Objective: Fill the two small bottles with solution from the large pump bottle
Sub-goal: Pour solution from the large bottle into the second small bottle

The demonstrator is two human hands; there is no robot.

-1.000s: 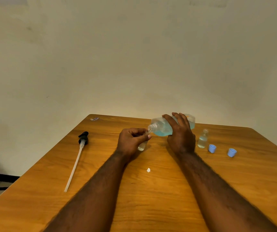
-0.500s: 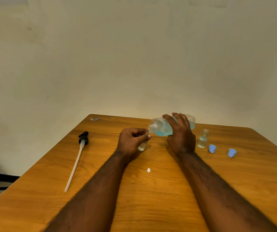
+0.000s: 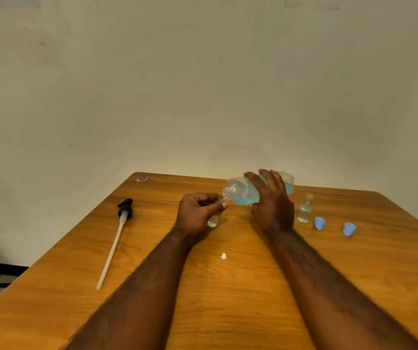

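Head view: the right hand [image 3: 273, 205] has its fingers curled over the large clear plastic bottle of blue solution [image 3: 240, 197]. The bottle is tipped on its side above the wooden table [image 3: 228, 311], its open threaded neck aimed at the left hand [image 3: 198, 213]. That hand's thumb and fingers pinch the small clear bottle [image 3: 213, 220] just under the neck. Whether the two mouths touch cannot be told.

The likeliest mishap is a spill. The big mouth looks wider than the small one, so a steeper tilt could send liquid over the fingers and the table. The small bottle would also fill fast and could overflow, and wet fingers might let it slip.

The second small clear bottle [image 3: 305, 209] stands uncapped just beside the right wrist, near two light-blue plastic caps [image 3: 319, 223]. A careless swing back could topple it.
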